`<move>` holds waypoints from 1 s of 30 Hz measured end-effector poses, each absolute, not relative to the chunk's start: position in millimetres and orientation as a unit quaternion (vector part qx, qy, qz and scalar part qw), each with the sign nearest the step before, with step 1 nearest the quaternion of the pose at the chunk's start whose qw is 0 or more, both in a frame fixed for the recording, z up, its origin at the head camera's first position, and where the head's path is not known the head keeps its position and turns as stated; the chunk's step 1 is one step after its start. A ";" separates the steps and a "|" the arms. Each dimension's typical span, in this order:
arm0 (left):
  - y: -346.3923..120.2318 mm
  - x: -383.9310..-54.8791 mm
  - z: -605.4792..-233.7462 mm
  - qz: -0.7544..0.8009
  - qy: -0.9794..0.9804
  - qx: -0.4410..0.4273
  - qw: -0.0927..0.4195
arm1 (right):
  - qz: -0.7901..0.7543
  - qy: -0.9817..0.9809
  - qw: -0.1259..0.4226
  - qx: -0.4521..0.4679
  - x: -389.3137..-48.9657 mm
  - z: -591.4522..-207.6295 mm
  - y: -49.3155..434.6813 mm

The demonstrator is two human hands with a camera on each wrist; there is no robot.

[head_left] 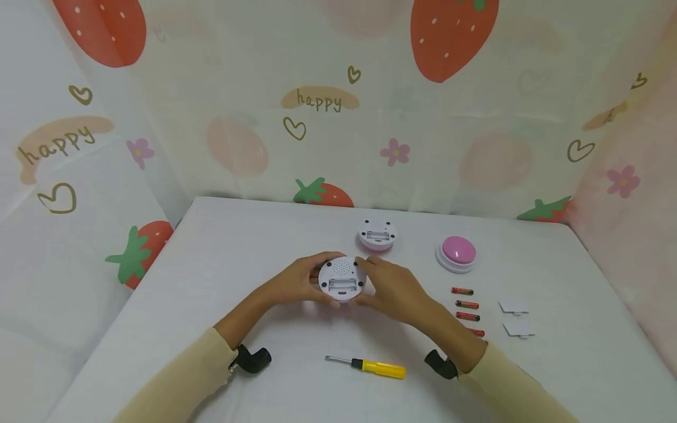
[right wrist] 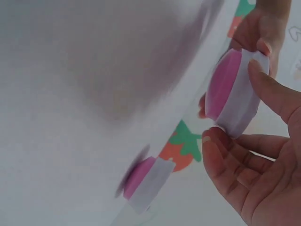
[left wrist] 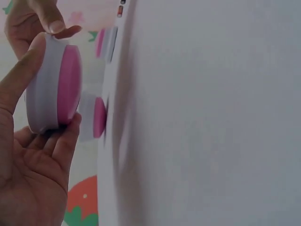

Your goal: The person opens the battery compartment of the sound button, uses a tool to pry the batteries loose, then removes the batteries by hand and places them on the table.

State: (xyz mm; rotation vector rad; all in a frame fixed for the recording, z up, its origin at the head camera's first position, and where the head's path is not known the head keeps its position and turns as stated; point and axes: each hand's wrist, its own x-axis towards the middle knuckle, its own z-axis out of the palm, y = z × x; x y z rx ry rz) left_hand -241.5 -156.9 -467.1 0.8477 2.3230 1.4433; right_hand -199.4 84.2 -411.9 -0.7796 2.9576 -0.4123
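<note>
Both hands hold a round push-button device point(head_left: 341, 268) over the table, its white underside facing up with a bare battery compartment point(head_left: 342, 285). Its pink dome point(left wrist: 69, 87) faces down in the left wrist view. My left hand point(head_left: 297, 278) grips the left side, thumb on the near edge and fingers around the far side. From the right, my right hand point(head_left: 395, 289) grips the rim; its thumb point(right wrist: 270, 89) lies on the white casing in the right wrist view. Just behind, a second push-button device point(head_left: 378, 242) lies upside down, its battery compartment also bare.
At the right rear stands a third push-button device point(head_left: 458, 252), pink dome up. Several red batteries point(head_left: 468, 305) lie in a column beside the right forearm, with two white battery covers point(head_left: 514, 306) farther right. A yellow-handled screwdriver point(head_left: 383, 369) lies between the forearms.
</note>
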 end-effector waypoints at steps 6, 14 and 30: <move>-171.4 -253.7 -454.4 0.491 0.815 0.288 0.112 | -0.142 0.956 0.011 -0.258 -216.7 -405.9 70.0; -189.4 -278.1 -443.4 0.503 0.812 0.279 0.095 | -0.165 0.946 0.007 -0.278 -246.1 -399.7 51.1; -213.5 -333.7 -438.2 0.522 0.811 0.251 0.085 | -0.197 0.942 0.014 -0.271 -309.4 -401.1 16.3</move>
